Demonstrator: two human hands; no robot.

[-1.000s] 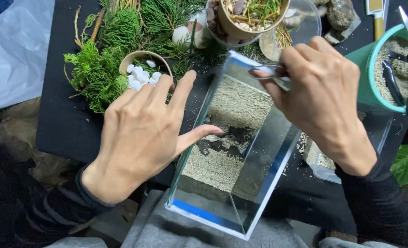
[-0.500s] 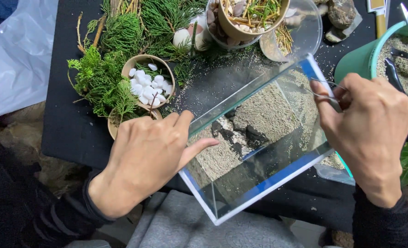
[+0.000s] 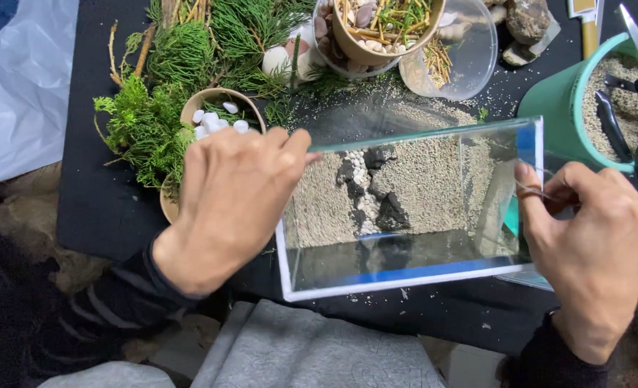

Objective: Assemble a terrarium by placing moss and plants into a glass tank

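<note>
A clear glass tank (image 3: 412,280) sits on the black table, with sand, dark rocks (image 3: 391,212) and a line of white pebbles (image 3: 362,190) inside. My left hand (image 3: 225,201) grips the tank's left wall, fingers over its top edge. My right hand (image 3: 592,244) presses against the tank's right wall and pinches thin metal tweezers (image 3: 534,190).
Green moss and conifer sprigs (image 3: 161,108) lie at the back left beside a bowl of white pebbles (image 3: 215,118). Bowls of stones and twigs (image 3: 384,29) stand behind. A teal pot of sand (image 3: 592,108) with scissors is at the right. A grey cloth (image 3: 319,352) lies in front.
The tank has been turned from a diagonal to square with the table edge. Both hands moved with it, the left sliding onto the left wall.
</note>
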